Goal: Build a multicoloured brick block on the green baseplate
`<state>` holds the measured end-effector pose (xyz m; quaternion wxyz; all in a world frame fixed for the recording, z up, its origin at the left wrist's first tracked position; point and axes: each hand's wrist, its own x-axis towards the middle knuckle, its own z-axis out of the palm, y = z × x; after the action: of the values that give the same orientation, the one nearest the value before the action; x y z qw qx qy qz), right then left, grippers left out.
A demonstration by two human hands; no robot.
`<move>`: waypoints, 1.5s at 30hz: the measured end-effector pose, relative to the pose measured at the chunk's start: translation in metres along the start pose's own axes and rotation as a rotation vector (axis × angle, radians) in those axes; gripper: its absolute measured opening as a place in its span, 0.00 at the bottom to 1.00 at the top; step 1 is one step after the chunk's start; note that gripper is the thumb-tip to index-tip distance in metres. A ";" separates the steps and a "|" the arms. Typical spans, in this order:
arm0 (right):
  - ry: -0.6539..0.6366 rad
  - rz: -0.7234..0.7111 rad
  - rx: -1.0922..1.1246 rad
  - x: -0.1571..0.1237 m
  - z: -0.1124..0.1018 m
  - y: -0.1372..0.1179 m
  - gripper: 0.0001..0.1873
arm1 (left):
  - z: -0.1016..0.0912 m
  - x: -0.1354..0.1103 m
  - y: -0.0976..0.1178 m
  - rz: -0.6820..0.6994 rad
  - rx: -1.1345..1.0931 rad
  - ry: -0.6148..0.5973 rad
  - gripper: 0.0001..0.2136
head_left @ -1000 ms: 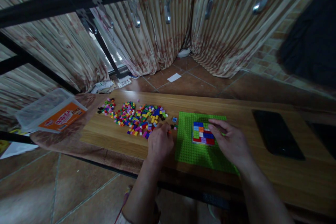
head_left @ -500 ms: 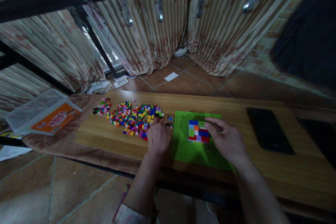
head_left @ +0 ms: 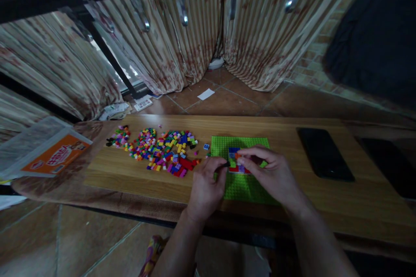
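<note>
My left hand (head_left: 208, 186) pinches a small black brick (head_left: 226, 164) between thumb and fingertips, at the left part of the green baseplate (head_left: 240, 190). Thumb and index finger of my right hand (head_left: 273, 173) come together over a flat patchwork of coloured bricks (head_left: 232, 151) on the plate, by an orange brick. What lies between these fingertips, if anything, is hidden. A lime patch shows below the right fingers; whether it is a loose brick or the plate, I cannot tell. The right hand covers much of the patchwork.
Loose multicoloured bricks (head_left: 169, 149) spread over the wooden board (head_left: 130, 181) on the left, with a blue printed tile (head_left: 206, 146) beside the plate. A black phone (head_left: 325, 153) lies at right. A clear tub with an orange label (head_left: 55, 156) stands far left.
My left hand has left the brick pile and moved right to the baseplate, now with a black brick. My right hand has closed in over the patchwork. The view has shifted slightly.
</note>
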<state>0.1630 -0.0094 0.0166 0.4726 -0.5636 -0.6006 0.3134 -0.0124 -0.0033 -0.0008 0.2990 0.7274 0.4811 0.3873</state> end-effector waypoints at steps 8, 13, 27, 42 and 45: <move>-0.208 -0.089 -0.167 -0.003 0.005 -0.001 0.06 | 0.003 0.000 0.006 0.044 -0.031 -0.024 0.06; -0.210 -0.094 -0.236 -0.004 0.003 0.002 0.05 | 0.004 -0.001 0.002 -0.016 -0.047 -0.007 0.07; -0.143 -0.110 -0.290 -0.005 0.008 0.005 0.02 | 0.011 0.006 -0.004 -0.480 -0.585 -0.083 0.04; -0.124 -0.030 -0.284 -0.004 0.008 0.003 0.04 | 0.022 0.010 -0.008 -0.491 -0.588 -0.005 0.06; -0.133 -0.033 -0.286 -0.004 0.008 0.003 0.06 | 0.022 0.011 -0.004 -0.502 -0.575 0.012 0.06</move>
<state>0.1568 -0.0114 0.0102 0.3516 -0.5934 -0.6782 0.2536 0.0069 0.0067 -0.0121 0.5736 0.4712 0.5177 0.4253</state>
